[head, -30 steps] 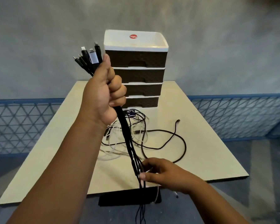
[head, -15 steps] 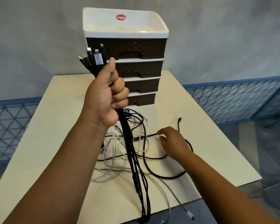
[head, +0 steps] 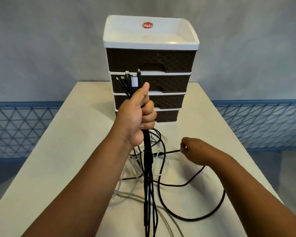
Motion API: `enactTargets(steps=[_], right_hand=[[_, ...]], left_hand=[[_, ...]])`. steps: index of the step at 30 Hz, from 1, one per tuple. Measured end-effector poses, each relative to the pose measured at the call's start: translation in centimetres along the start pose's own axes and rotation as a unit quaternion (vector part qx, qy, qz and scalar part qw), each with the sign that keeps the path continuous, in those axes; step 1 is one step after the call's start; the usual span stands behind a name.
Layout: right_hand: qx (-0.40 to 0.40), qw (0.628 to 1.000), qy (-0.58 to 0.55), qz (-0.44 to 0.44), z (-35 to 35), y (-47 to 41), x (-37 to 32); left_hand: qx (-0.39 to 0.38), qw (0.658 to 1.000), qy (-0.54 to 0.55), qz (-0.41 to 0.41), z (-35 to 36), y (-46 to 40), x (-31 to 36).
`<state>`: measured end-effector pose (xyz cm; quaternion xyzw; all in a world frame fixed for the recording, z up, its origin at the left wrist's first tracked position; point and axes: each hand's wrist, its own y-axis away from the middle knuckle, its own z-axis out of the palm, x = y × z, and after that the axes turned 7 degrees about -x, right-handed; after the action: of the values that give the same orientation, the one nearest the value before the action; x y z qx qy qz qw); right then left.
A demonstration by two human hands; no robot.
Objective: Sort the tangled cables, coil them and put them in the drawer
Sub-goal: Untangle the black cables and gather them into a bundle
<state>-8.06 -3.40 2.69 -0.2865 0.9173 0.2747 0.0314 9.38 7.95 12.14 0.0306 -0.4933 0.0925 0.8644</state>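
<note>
The left hand [head: 135,117] is raised in front of the drawer unit [head: 150,69], its fingers curled into a fist around a bundle of black cables [head: 148,168], thumb pressed up along the top. The plug ends [head: 129,81] of that bundle fan out just above the thumb, 1 of them with a pale silver shell, and the cords drop straight down from the underside of the fist, hanging past the near edge of the table [head: 58,151]. The right hand [head: 192,148] sits low over the tabletop, to the right of the bundle, with fingertips pinched narrowly on a single black cable [head: 191,182]; from the pinch this cord runs left toward the tangle, and a wide loop of it sweeps out beneath the right forearm and back across the table. Between the 2 hands lies the remaining tangle [head: 143,161] of white and black cords, loose on the table just in front of the drawer unit's base. The unit has 4 dark woven-pattern drawers, all closed, under a white tray top with a red sticker.
</note>
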Motion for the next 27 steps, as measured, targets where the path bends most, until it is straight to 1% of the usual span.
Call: enactTargets(steps=[1, 3, 5, 7, 8, 9, 10, 11, 12, 13, 14, 15, 17, 18, 19, 22, 24, 27], right_hand=[[0.001, 0.999, 0.029, 0.012, -1.3, 0.4, -0.1], [0.028, 0.995, 0.088, 0.037, -3.4, 1.0, -0.3], [0.075, 0.991, 0.09, 0.059, -5.0, 1.5, -0.3], [0.131, 0.989, 0.038, 0.064, -6.3, 2.0, -0.2], [0.154, 0.986, -0.021, 0.052, -6.9, 2.4, -0.3], [0.165, 0.978, -0.124, 0.026, -7.4, 2.9, -0.4], [0.15, 0.952, -0.267, -0.011, -7.7, 3.5, -0.7], [0.119, 0.902, -0.412, -0.056, -8.0, 4.3, -1.0], [0.09, 0.842, -0.522, -0.104, -8.1, 4.9, -1.3], [0.07, 0.788, -0.593, -0.149, -8.0, 5.3, -1.6], [0.058, 0.746, -0.636, -0.186, -7.6, 5.6, -1.9], [0.052, 0.717, -0.661, -0.215, -7.2, 5.7, -2.3], [0.054, 0.685, -0.681, -0.253, -6.1, 5.9, -3.5], [0.064, 0.679, -0.679, -0.27, -5.4, 6.1, -4.2], [0.079, 0.682, -0.67, -0.284, -4.9, 6.4, -4.9], [0.126, 0.708, -0.621, -0.313, -3.1, 7.3, -6.9], [0.129, 0.717, -0.597, -0.337, -2.3, 7.9, -8.0], [0.132, 0.73, -0.576, -0.343, -1.5, 8.1, -9.0]], left_hand=[[0.005, 1.0, 0.003, 0.0, 0.0, 0.0, -0.1], [0.013, 1.0, 0.019, -0.002, 0.0, 0.1, -0.3], [0.022, 0.999, 0.033, -0.006, -0.1, 0.3, -0.7], [0.034, 0.999, 0.036, -0.007, -0.2, 0.4, -1.0], [0.04, 0.999, 0.035, -0.008, -0.3, 0.4, -1.1], [0.046, 0.998, 0.034, -0.009, -0.4, 0.3, -1.2], [0.051, 0.998, 0.034, -0.009, -0.4, 0.3, -1.2], [0.055, 0.998, 0.035, -0.01, -0.4, 0.3, -1.2], [0.057, 0.998, 0.035, -0.012, -0.4, 0.2, -1.2], [0.059, 0.998, 0.033, -0.014, -0.3, 0.3, -1.2], [0.06, 0.998, 0.027, -0.014, -0.3, 0.3, -1.3], [0.062, 0.998, 0.016, -0.013, -0.2, 0.3, -1.4], [0.064, 0.998, -0.012, -0.012, 0.1, 0.5, -1.9], [0.064, 0.998, -0.025, -0.014, 0.3, 0.6, -2.1], [0.064, 0.997, -0.034, -0.015, 0.5, 0.7, -2.3], [0.059, 0.997, -0.045, -0.01, 1.0, 1.0, -2.9], [0.074, 0.995, -0.066, 0.004, 1.3, 1.1, -3.1], [0.104, 0.99, -0.094, 0.015, 1.9, 1.7, -3.0]])
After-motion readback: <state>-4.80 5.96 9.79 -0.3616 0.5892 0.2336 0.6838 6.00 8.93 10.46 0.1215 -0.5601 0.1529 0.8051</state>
